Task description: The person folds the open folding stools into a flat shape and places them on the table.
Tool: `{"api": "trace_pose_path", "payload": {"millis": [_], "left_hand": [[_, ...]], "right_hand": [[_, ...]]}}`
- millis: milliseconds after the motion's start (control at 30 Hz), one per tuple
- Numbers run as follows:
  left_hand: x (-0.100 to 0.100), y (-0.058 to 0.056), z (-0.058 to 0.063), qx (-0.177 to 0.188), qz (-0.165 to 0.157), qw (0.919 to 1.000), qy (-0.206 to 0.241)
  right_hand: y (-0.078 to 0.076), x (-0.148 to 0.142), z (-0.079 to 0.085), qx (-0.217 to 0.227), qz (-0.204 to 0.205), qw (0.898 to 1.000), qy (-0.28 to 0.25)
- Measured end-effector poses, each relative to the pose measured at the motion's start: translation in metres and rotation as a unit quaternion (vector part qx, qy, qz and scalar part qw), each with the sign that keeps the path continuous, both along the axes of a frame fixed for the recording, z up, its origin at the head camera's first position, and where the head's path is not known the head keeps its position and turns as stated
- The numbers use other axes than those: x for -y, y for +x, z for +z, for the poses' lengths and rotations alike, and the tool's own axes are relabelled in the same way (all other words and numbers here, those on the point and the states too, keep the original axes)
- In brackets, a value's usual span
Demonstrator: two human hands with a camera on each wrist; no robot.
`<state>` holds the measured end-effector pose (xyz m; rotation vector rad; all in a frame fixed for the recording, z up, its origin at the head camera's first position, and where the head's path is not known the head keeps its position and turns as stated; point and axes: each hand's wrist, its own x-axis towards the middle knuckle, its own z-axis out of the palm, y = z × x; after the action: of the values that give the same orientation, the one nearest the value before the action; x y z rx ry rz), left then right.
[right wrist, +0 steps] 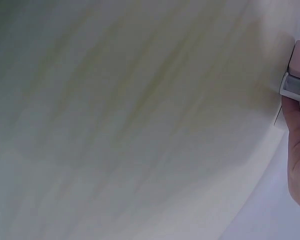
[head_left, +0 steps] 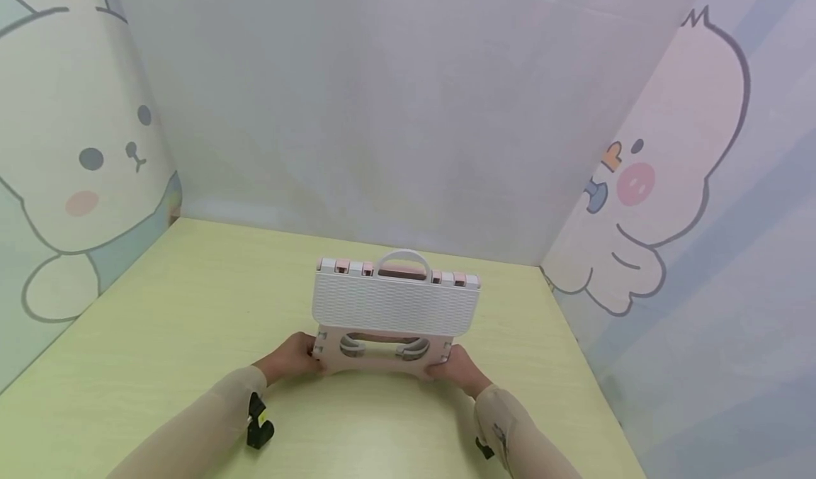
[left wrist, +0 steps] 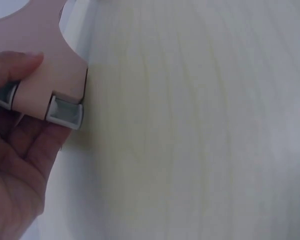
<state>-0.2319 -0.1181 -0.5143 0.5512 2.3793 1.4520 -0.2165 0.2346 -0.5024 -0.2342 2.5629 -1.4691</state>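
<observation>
A pink and white folding step stool (head_left: 395,307) stands at the middle of the table in the head view, its white textured panel facing me and a curved carry handle (head_left: 405,254) on top. My left hand (head_left: 292,358) grips the left edge of its pink leg panel. In the left wrist view the thumb (left wrist: 20,65) lies on the pink face, with the other fingers round the edge by the grey-white hinge pieces (left wrist: 65,112). On the opposite edge my right hand (head_left: 464,371) holds the same panel; the right wrist view catches only part of it.
A pale yellow wood-grain table (head_left: 210,288) lies under the stool. Behind it hangs a plain pale curtain (head_left: 382,110), with cartoon-printed sheets at the left (head_left: 76,125) and right (head_left: 682,132). Black straps with small devices (head_left: 259,422) sit on the sleeves.
</observation>
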Motion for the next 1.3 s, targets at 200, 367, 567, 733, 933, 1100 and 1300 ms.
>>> {"api": "trace_pose_path", "payload": {"millis": [200,367,567,733,933,1100,1300], "left_hand": [[0.0003,-0.0003,0.0006,0.001,0.001,1.0000,0.003],[0.0003,0.0005,0.0000,-0.002,0.001,1.0000,0.003],[-0.0001,0.0023,0.0000,-0.002,0.007,1.0000,-0.003],[-0.0005,0.0026,0.0025,0.005,0.008,0.9999,0.006],[-0.0001,0.0032,0.0034,-0.002,-0.001,0.9999,0.011],[-0.0004,0.0024,0.0033,-0.001,0.002,1.0000,0.002],[-0.0001,0.0019,0.0026,-0.005,0.006,1.0000,-0.002]], "right_hand": [[-0.0017,-0.0004,-0.0010,0.004,-0.001,1.000,-0.001],[-0.0008,0.0001,-0.0001,0.004,-0.001,1.000,-0.002],[0.0002,0.0010,-0.0005,0.006,-0.001,1.000,0.001],[0.0000,-0.0001,-0.0018,0.004,0.000,1.000,-0.007],[-0.0003,-0.0002,-0.0011,0.008,-0.003,1.000,-0.008],[0.0007,0.0000,0.0001,0.000,0.004,1.000,-0.007],[0.0027,0.0016,0.0024,0.003,0.003,1.000,-0.001]]}}
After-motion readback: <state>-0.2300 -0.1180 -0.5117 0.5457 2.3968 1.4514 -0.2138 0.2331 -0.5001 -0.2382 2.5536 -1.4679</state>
